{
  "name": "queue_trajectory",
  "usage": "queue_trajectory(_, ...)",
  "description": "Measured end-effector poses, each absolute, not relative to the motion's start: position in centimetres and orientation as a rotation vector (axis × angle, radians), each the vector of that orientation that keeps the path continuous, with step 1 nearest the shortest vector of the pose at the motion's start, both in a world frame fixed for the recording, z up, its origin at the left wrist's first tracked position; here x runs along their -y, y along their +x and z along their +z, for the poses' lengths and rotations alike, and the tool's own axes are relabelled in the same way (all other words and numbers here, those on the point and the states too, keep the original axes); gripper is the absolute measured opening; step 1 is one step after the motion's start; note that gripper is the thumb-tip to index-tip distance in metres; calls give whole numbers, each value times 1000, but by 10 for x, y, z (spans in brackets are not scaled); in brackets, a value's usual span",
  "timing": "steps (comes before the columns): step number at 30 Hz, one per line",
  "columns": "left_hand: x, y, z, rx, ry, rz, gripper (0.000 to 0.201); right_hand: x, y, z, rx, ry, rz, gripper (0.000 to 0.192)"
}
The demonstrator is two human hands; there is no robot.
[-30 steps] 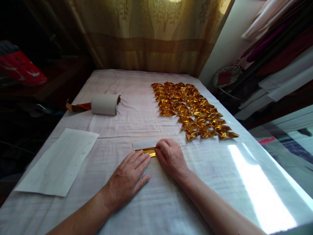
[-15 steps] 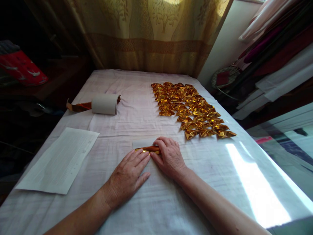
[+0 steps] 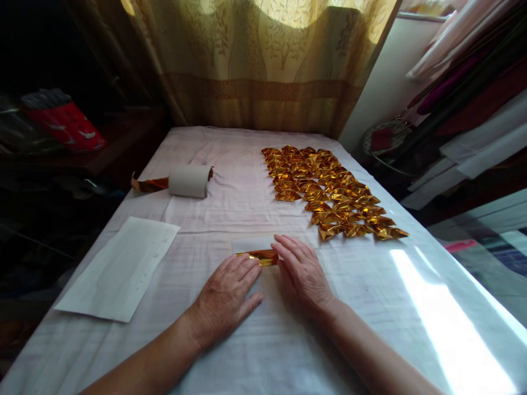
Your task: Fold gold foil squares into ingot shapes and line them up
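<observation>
Both hands, left (image 3: 224,296) and right (image 3: 303,274), are pressing flat, fingers extended, on gold foil strip (image 3: 263,256) mid-surface; folded gold pieces (image 3: 329,192) are lying toward right edge, paper roll (image 3: 188,180) and white sheet (image 3: 121,267) toward left edge.

Both hands lie flat on the cloth-covered desk (image 3: 255,351), the left hand (image 3: 224,299) and right hand (image 3: 304,277) pressing a gold foil strip (image 3: 263,257) (its white backing showing above). Folded gold pieces (image 3: 329,192) lie in rows beyond; a roll (image 3: 189,181) and a paper sheet (image 3: 121,269) sit left.
</observation>
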State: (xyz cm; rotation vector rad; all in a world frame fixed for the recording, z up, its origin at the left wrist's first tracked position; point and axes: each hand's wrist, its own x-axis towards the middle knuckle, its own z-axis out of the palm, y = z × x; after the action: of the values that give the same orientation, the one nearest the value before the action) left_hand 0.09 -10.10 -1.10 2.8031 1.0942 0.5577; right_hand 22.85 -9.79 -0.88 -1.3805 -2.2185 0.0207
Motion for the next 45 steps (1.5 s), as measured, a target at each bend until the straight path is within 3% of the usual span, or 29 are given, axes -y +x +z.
queue_trajectory(10,100,-2,-8,-1057,2845,540,48,110,222,-13,2523,-1512,173,51)
queue_trajectory(28,95,-59,12,-1185,2901,609,32,104,226,5,2660,-1620,367,56)
queue_trajectory(32,81,-40,20,-1049,2914,733,27,103,227,4,2656,-1610,332,56)
queue_trajectory(45,74,-31,-7,-938,2853,533,32,108,257,-4,2653,-1649,37,62)
